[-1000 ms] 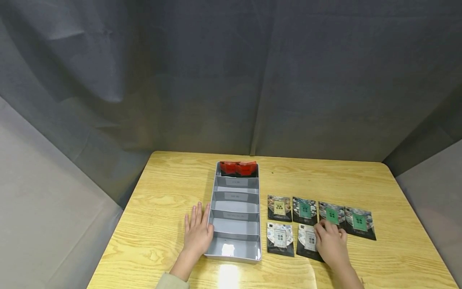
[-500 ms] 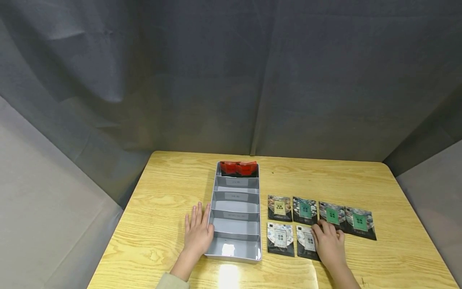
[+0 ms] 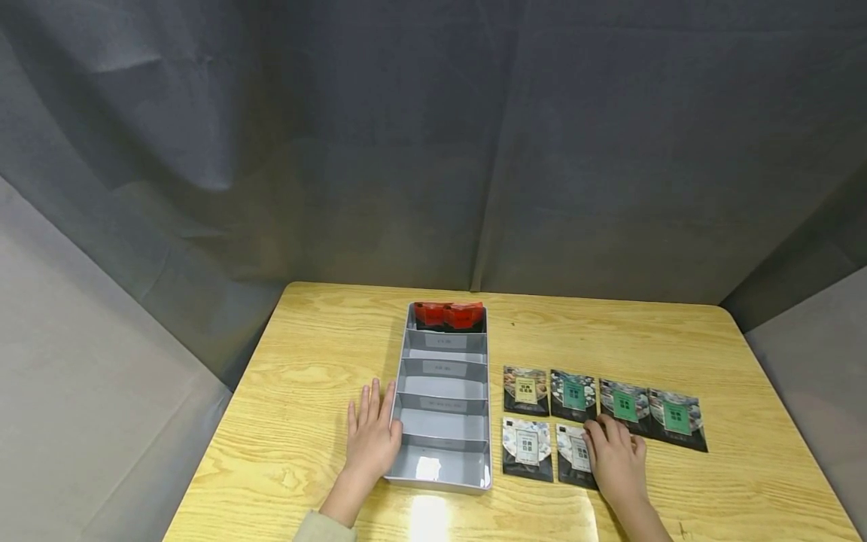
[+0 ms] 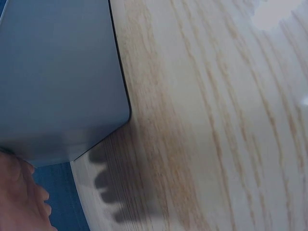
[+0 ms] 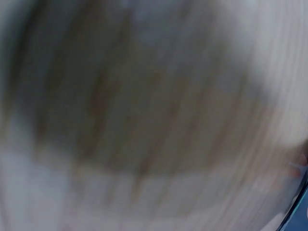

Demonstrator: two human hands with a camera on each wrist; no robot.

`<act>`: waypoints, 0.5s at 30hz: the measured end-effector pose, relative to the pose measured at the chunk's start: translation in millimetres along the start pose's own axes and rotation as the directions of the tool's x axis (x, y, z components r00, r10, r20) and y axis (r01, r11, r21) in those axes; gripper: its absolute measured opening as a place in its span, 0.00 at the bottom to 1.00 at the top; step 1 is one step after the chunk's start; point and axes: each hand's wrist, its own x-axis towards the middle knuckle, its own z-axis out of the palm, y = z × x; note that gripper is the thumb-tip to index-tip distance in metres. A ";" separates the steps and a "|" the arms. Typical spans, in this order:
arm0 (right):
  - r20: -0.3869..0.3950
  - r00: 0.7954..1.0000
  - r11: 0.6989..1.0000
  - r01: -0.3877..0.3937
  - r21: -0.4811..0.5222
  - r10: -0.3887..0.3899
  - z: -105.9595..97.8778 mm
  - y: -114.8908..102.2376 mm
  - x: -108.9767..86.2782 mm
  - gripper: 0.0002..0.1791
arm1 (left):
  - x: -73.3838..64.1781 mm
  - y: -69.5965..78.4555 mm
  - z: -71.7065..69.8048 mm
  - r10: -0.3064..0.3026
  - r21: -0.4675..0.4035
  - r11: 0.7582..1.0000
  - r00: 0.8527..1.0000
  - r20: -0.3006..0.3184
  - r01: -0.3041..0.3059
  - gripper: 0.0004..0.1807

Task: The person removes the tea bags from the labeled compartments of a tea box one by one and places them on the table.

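The left hand is lying with straight, spread fingers at the tray, which is holding red packets at its far end. Further right, the right white packet is lying on the surface, partly under the right hand; whether this is pinching, I cannot tell.

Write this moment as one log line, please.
left hand: beside grey rectangular plastic tray; right hand: partly covering white-and-black flat pouch; red-black flat pouches: tray's far end

Six packets lie right of the tray.
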 end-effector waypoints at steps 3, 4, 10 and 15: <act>0.016 1.000 1.000 -0.008 0.006 0.008 -0.8 -1.0 0.8 0.10 | 0.0 0.0 -0.1 0.001 0.002 1.000 1.000 -0.002 -0.001 0.32; 0.024 1.000 1.000 -0.012 0.006 0.012 -1.4 -1.4 1.2 0.10 | -0.1 0.4 -0.3 0.001 0.001 1.000 1.000 -0.002 -0.001 0.32; 0.030 0.999 1.000 -0.020 0.017 0.020 -10.7 -5.0 7.4 0.10 | 0.0 1.0 -1.1 0.005 -0.008 1.000 1.000 -0.007 -0.005 0.32; -0.062 0.998 0.998 0.000 0.062 0.004 -23.7 -11.3 21.6 0.10 | -0.3 1.5 -2.0 0.002 -0.006 1.000 1.000 -0.005 -0.002 0.32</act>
